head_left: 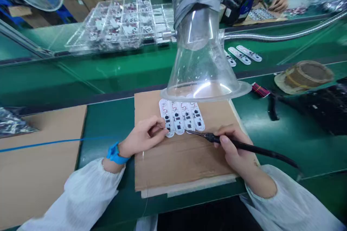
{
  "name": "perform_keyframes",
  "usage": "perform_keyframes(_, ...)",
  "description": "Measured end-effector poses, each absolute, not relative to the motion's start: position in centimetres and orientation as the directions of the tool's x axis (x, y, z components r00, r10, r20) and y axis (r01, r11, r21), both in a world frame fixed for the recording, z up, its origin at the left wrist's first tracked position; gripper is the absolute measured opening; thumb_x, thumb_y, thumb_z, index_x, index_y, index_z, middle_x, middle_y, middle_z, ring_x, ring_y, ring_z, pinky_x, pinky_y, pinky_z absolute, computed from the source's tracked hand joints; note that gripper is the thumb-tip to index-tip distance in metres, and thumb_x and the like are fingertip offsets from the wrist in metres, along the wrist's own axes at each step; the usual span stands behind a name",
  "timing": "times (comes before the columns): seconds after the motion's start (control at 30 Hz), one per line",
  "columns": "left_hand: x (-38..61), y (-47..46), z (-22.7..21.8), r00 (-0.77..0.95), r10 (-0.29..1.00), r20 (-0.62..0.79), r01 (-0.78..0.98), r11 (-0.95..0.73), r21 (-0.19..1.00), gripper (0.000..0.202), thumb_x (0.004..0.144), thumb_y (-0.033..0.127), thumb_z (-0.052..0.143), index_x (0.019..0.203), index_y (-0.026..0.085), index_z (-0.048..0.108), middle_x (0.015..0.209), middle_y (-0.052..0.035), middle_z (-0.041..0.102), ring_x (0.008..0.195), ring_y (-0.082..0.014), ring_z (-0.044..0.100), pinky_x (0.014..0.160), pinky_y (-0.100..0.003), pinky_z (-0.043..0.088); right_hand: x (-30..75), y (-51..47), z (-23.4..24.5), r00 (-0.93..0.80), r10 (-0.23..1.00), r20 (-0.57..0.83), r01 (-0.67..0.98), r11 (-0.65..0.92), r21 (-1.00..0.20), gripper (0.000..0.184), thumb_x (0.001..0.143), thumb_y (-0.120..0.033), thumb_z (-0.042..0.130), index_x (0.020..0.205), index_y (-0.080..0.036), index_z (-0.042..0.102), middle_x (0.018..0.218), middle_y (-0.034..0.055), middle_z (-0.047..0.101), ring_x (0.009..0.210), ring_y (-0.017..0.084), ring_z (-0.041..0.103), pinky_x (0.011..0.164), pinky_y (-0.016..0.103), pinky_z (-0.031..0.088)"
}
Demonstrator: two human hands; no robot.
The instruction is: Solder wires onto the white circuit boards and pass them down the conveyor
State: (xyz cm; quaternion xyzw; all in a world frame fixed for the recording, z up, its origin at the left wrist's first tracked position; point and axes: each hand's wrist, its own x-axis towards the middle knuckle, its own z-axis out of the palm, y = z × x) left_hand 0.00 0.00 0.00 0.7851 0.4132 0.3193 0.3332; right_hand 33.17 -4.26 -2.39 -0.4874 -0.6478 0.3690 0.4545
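Lying on a cardboard sheet (pixel 184 166) beneath a clear funnel (pixel 200 61), four circuit boards (pixel 181 117) are touched by a soldering iron (pixel 244 147) clasped in the right hand (pixel 235 153); seemingly a solder wire (pixel 162 127) is pinched in the left hand (pixel 143 138).

A head-worn camera faces forward and down. It hangs close over the left hand (pixel 143 138) and right hand (pixel 236 151) at the green surface (pixel 108 122).

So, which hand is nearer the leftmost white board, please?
Left. The left hand is at the leftmost board; the right hand, holding the soldering iron, sits lower right of it.
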Motion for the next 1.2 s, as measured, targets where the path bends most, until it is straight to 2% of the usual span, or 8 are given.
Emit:
perform_keyframes(0.33, 0.09, -0.09, 0.10, 0.471, 0.861, 0.191, 0.433, -0.415, 0.800, 0.006, 0.101, 0.021, 0.065, 0.097, 0.019, 0.062, 0.069, 0.0095, 0.040, 0.058, -0.0073, 0.040, 0.055, -0.019, 0.033, 33.07, -4.14, -2.63, -0.168, 0.959, 0.229, 0.286, 0.270, -0.919, 0.004, 0.110, -0.033, 0.069, 0.110, -0.030, 0.072, 0.099, -0.0007, 0.075, 0.076, 0.014, 0.071, 0.067, 0.024, 0.060)
perform_keyframes(0.53, 0.03, -0.01, -0.05, 0.477, 0.862, 0.174, 0.451, -0.409, 0.793, 0.006, 0.102, 0.022, 0.065, 0.097, 0.019, 0.064, 0.069, 0.0090, 0.040, 0.058, -0.0078, 0.041, 0.055, -0.020, 0.034, 32.90, -4.18, -2.34, -0.149, 0.956, 0.253, 0.276, 0.286, -0.918, 0.007, 0.110, -0.035, 0.069, 0.109, -0.029, 0.072, 0.093, -0.0009, 0.075, 0.070, 0.013, 0.070, 0.064, 0.023, 0.059)
perform_keyframes(0.73, 0.03, 0.02, -0.01, 0.480, 0.861, 0.170, 0.449, -0.407, 0.795, 0.007, 0.102, 0.022, 0.064, 0.096, 0.019, 0.063, 0.069, 0.0089, 0.041, 0.059, -0.0077, 0.041, 0.056, -0.020, 0.035, 33.12, -4.11, -2.36, -0.218, 0.947, 0.235, 0.335, 0.299, -0.894, 0.007, 0.109, -0.035, 0.070, 0.111, -0.029, 0.072, 0.095, 0.0004, 0.075, 0.075, 0.014, 0.071, 0.067, 0.024, 0.059)
perform_keyframes(0.87, 0.01, 0.05, 0.02, 0.486, 0.859, 0.161, 0.448, -0.403, 0.798, 0.005, 0.102, 0.021, 0.063, 0.097, 0.019, 0.063, 0.069, 0.0093, 0.039, 0.058, -0.0076, 0.040, 0.056, -0.020, 0.034, 33.14, -4.19, -2.44, -0.187, 0.956, 0.225, 0.283, 0.272, -0.920, 0.007, 0.111, -0.035, 0.068, 0.112, -0.029, 0.071, 0.091, -0.0007, 0.074, 0.071, 0.014, 0.071, 0.064, 0.023, 0.060)
perform_keyframes(1.07, -0.04, 0.06, 0.00, 0.497, 0.856, 0.139, 0.457, -0.395, 0.797, 0.005, 0.102, 0.021, 0.060, 0.097, 0.019, 0.063, 0.070, 0.0088, 0.037, 0.059, -0.0081, 0.040, 0.056, -0.021, 0.033, 32.98, -4.10, -1.76, -0.236, 0.942, 0.237, 0.358, 0.311, -0.881, 0.007, 0.110, -0.035, 0.069, 0.111, -0.029, 0.072, 0.095, 0.0006, 0.076, 0.079, 0.015, 0.074, 0.070, 0.024, 0.061)
perform_keyframes(1.2, -0.10, 0.01, 0.05, 0.503, 0.856, 0.124, 0.462, -0.387, 0.798, 0.006, 0.102, 0.022, 0.060, 0.098, 0.018, 0.063, 0.070, 0.0085, 0.038, 0.059, -0.0083, 0.040, 0.057, -0.022, 0.034, 33.17, -4.25, -2.13, -0.222, 0.949, 0.225, 0.322, 0.289, -0.901, 0.006, 0.110, -0.035, 0.068, 0.113, -0.030, 0.071, 0.097, -0.0003, 0.076, 0.078, 0.014, 0.074, 0.069, 0.023, 0.061)
